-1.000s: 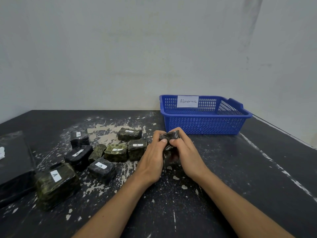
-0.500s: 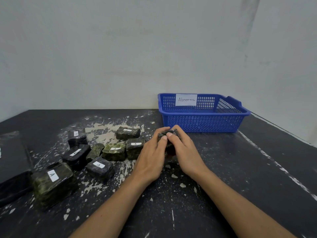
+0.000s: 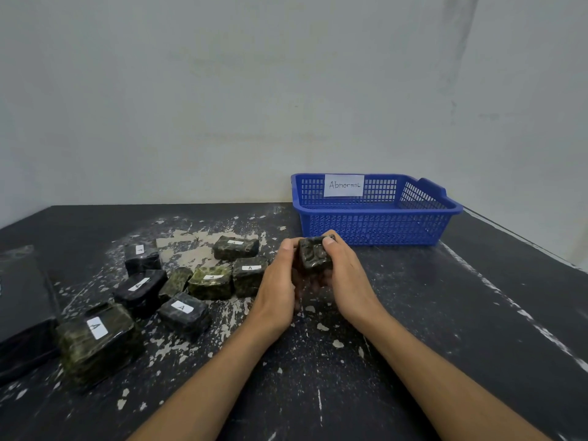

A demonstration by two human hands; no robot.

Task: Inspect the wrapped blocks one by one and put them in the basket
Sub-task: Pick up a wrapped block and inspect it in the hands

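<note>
Wrapped block (image 3: pixel 315 257) shows more face vs. earlier; sits btwn left hand (image 3: pixel 276 288) & right hand (image 3: pixel 346 278), both gripping it; prob. lifted off table (image 3: pixel 445 313).

table (image 3: pixel 461 313): black, chipped | 8 wrapped blocks (image 3: pixel 211 281): left | blue basket (image 3: pixel 375 230): rear

We see everything through one wide-angle camera worn on the head, facing forward and down across the dark table (image 3: pixel 461 329) to the pale wall (image 3: pixel 222 90) at its far edge. It sits close: both forearms (image 3: pixel 206 386) enter from the near edge, and the left hand (image 3: pixel 275 284) and right hand (image 3: pixel 350 278) with the held block (image 3: pixel 315 256) fall mid-frame. The blue basket (image 3: pixel 375 227) lies far right, the loose blocks (image 3: pixel 211 281) near left.
</note>
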